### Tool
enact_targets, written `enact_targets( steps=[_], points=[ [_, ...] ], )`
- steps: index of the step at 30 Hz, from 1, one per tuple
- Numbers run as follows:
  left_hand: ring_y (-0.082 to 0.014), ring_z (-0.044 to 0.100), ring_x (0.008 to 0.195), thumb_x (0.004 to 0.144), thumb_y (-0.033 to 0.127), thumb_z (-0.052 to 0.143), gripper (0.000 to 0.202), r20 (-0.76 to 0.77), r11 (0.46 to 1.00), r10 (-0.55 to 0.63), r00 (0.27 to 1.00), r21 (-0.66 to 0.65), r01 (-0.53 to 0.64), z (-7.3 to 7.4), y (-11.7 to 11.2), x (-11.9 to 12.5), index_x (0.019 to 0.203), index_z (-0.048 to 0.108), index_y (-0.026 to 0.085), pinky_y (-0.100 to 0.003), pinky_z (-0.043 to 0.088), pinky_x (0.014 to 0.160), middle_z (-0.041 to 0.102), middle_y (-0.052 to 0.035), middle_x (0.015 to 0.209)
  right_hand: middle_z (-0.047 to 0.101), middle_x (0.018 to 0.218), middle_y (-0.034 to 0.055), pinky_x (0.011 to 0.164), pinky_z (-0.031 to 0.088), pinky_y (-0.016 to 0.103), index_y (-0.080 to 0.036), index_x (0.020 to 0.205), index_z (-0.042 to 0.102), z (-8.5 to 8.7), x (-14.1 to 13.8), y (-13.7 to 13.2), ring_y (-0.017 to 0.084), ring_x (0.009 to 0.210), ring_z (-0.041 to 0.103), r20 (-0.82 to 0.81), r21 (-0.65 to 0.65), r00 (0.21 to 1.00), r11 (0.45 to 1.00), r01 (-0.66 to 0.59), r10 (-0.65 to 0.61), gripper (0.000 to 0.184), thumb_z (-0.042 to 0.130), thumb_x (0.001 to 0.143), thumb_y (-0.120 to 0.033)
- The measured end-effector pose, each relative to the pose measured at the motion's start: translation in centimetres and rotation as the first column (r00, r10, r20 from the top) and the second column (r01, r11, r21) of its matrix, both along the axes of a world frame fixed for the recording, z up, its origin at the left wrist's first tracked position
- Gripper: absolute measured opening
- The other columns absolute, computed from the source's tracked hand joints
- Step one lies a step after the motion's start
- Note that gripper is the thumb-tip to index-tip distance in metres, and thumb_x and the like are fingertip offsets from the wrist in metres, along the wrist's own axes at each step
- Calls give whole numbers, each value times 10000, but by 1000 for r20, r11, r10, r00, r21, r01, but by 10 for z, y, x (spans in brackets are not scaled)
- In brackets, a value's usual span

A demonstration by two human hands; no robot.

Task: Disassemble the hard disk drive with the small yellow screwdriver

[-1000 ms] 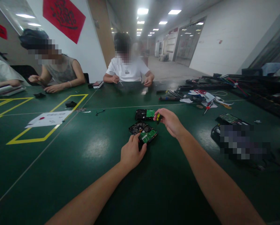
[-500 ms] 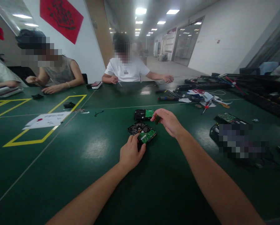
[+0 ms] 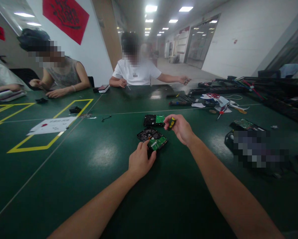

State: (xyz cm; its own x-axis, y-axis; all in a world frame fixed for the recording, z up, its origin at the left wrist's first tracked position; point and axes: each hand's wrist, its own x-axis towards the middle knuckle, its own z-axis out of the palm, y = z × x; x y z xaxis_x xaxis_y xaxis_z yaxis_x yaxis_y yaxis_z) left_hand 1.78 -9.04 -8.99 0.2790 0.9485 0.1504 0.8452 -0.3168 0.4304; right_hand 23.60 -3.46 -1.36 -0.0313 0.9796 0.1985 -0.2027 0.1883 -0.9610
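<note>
My left hand [image 3: 141, 161] is closed on the near edge of a hard drive [image 3: 158, 143], with its green circuit board facing up. The drive lies flat on the dark green table. Between the fingers of my right hand [image 3: 181, 127] is a small screwdriver with a yellow and black handle [image 3: 172, 123]. It is held just above and to the right of the drive, and its tip cannot be made out. Right behind the first drive lies a second hard drive [image 3: 150, 120], black with a green board, its right end close to my right fingertips.
On the right lie a loose circuit board [image 3: 243, 124] and a blurred-out dark object [image 3: 255, 149]. Farther back are a red-handled screwdriver [image 3: 221, 113], cloths and cables. A white paper [image 3: 51, 125] with small parts lies left, by yellow tape. Several people sit across the table.
My right hand has lifted slightly and turned the screwdriver, so that its yellow handle now shows. My left hand stays on the hard drive. The view has shifted a little.
</note>
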Motion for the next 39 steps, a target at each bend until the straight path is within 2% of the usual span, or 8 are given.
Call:
enact_targets(
  steps=[8,14,18,22,28,32,36,39],
  points=[
    [-230,684,1035,1007,473,538,550,3,1000,-1,1000,10,1,0,-1,-1,1487,447,221,-320,518,751,617,-88,1284,700,830,40,795,494,363,-211,795,726,-2,3,4,206,800,664,38,-8,994,994,107,-107,249,680,870,-443],
    [-231,681,1054,1000,469,550,549,10,1000,3,1000,5,-3,-1,0,0,1483,448,231,-313,514,769,618,-89,1285,723,747,36,803,499,393,-222,820,646,2,0,-2,219,743,689,21,-29,999,999,39,-38,201,663,875,-415],
    [-229,680,1060,1001,466,548,554,7,1000,3,1000,-3,-3,-1,0,0,1492,439,233,-313,516,780,614,-92,1290,683,721,28,757,488,376,-209,822,696,4,0,-4,206,710,664,78,-14,997,1000,-13,15,207,605,890,-383],
    [-227,681,1049,1004,468,537,555,2,1000,0,1000,-9,0,1,0,0,1496,437,229,-315,521,773,615,-94,1285,679,767,38,767,485,365,-202,802,745,5,2,-2,193,745,643,111,0,994,1000,22,-22,253,608,900,-390],
    [-243,683,1067,1002,472,534,559,-3,1000,2,1000,-9,-2,1,-1,0,1495,445,226,-325,532,782,606,-103,1317,704,806,45,799,475,345,-204,744,712,6,0,-3,195,821,628,110,-22,990,995,94,-91,206,718,841,-385],
    [-232,686,1050,1002,467,536,559,3,1000,1,1000,-16,-1,1,-1,0,1498,436,229,-317,529,775,613,-98,1298,689,737,44,827,493,376,-211,728,678,6,-2,-4,207,776,644,2,-31,999,999,34,-34,203,674,852,-371],
    [-230,684,1054,1001,471,538,559,-2,1000,7,1000,-14,-7,1,0,0,1496,436,232,-318,530,770,614,-91,1293,576,634,-4,842,499,393,-217,744,676,6,-6,-4,182,661,585,-79,-40,997,999,-25,22,276,663,888,-452],
    [-229,685,1049,1002,472,537,553,4,1000,5,1000,-4,-5,0,0,0,1488,442,227,-316,530,764,616,-89,1288,569,672,4,811,493,380,-214,772,697,6,-7,-4,184,683,570,-105,-59,994,998,-30,24,314,649,890,-501]
  ],
)
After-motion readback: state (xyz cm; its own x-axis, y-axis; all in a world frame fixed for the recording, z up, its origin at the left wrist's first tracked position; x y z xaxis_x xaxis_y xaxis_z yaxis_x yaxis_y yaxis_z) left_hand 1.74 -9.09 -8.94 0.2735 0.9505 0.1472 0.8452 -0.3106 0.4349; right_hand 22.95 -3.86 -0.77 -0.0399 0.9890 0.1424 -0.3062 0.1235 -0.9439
